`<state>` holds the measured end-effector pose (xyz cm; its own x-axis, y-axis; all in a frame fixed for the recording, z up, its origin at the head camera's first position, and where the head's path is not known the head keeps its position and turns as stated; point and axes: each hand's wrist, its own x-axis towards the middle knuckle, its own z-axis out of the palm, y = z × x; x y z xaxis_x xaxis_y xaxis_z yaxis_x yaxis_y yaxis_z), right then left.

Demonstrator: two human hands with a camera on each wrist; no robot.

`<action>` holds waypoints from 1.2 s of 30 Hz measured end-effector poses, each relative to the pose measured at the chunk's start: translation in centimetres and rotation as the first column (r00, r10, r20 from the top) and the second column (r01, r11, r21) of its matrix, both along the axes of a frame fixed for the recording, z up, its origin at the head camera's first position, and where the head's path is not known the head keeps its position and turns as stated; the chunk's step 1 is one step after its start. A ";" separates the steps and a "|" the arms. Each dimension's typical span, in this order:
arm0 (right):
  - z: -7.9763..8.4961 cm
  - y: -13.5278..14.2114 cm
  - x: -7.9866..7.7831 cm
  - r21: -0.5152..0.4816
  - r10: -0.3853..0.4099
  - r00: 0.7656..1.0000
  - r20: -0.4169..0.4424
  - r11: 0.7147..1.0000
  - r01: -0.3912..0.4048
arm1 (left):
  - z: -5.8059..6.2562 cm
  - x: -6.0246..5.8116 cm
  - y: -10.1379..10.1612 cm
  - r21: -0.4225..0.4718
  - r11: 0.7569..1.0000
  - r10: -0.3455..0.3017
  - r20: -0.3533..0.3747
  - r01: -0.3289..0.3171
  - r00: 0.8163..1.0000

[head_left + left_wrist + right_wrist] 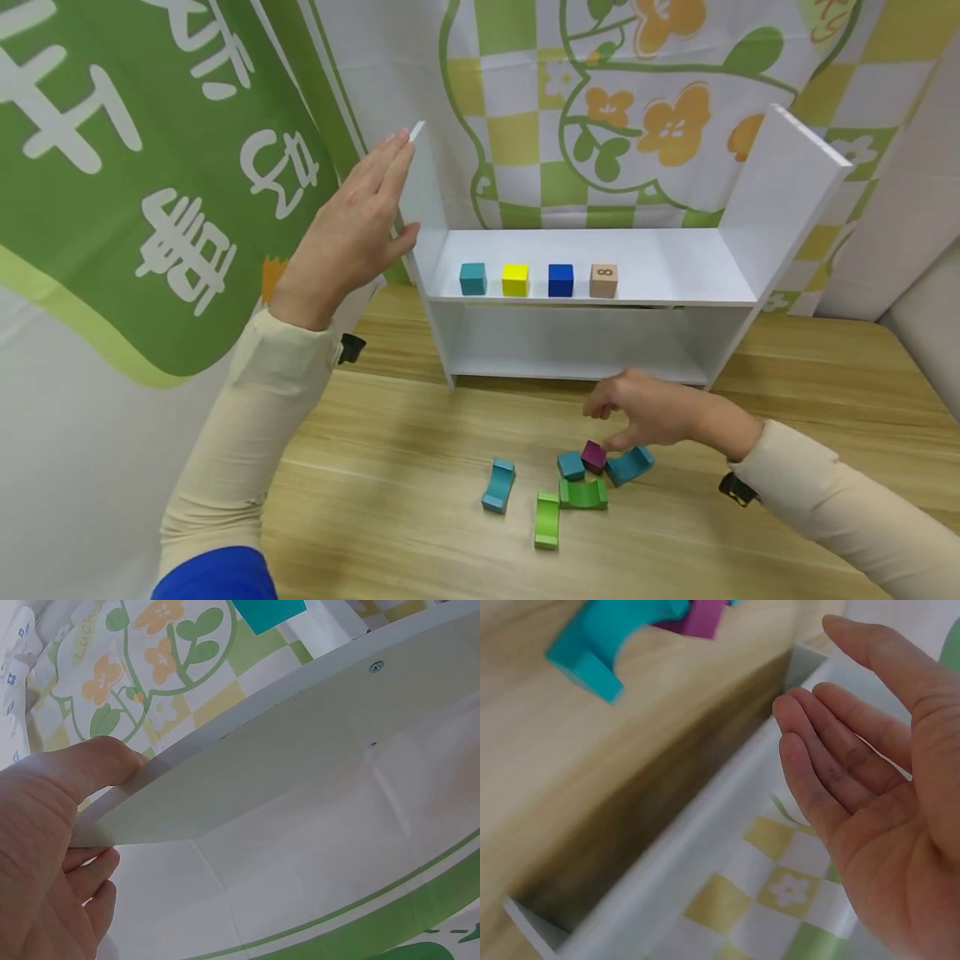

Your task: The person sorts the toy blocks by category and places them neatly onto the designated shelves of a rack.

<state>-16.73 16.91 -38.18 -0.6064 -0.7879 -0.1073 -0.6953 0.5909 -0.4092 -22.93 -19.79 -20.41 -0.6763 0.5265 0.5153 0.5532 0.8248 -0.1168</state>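
My left hand [360,221] grips the upper left side panel [247,757] of a white shelf, the thumb on one face and the fingers on the other. My right hand [652,408] hovers in front of the shelf with relaxed, slightly bent fingers and an empty palm. Just below it on the table are a purple cube [594,457], a small teal block [571,466] and a teal arch block [630,465]. Along the shelf's upper board stand a teal cube [473,279], a yellow cube [515,280], a blue cube [560,281] and a wooden cube marked 8 [603,281].
Nearer me on the wooden table [375,500] lie a green arch block [583,494], a light green arch block [547,521] and a blue arch block [498,486]. The shelf's right panel [787,200] rises opposite my left hand. Behind hangs a patterned cloth [517,100].
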 end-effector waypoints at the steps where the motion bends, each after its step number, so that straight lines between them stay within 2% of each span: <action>1: -0.4 0.0 0.1 0.000 -0.004 1.000 0.005 1.000 0.004 | 0.0 0.0 0.0 0.000 1.000 -0.002 -0.001 0.002 1.000; 11: -4.5 0.5 0.3 -0.086 0.020 1.000 0.018 0.996 -0.018 | 0.0 -0.1 0.0 0.003 1.000 -0.002 0.001 0.002 1.000; 21: -7.1 0.3 1.1 -0.130 -0.044 0.999 0.002 0.991 0.044 | 0.0 0.0 0.1 0.003 1.000 -0.002 -0.007 0.002 1.000; 29: -7.3 0.3 1.2 -0.133 -0.072 0.997 0.019 0.988 0.074 | 0.0 0.0 0.0 0.001 1.000 0.004 -0.006 -0.004 1.000; 36: -6.0 0.4 0.8 -0.127 -0.025 1.000 0.018 0.991 0.027 | 0.0 0.0 0.0 -0.003 1.000 0.002 -0.002 -0.002 1.000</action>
<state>-15.95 17.30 -44.20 -0.6262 -0.7795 -0.0168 -0.6729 0.5512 -0.4934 -22.93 -19.80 -20.39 -0.6767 0.5265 0.5146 0.5510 0.8258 -0.1203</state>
